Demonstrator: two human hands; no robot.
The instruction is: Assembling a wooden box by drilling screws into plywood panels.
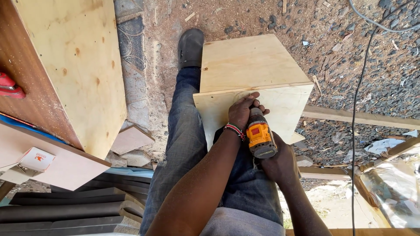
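Head view: left hand (242, 110) curls around the drill's (260, 136) nose against the plywood box (249, 65); right hand (280, 164) clenches its grip.

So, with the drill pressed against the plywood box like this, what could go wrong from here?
1. The left hand is on the panel right beside the nose of the yellow drill; if the tool slips, it may hit the fingers.
2. The plywood box seems braced only by the leg, with no clamp visible, so it might shift.
3. The black cable on the ground nearby could catch a foot.
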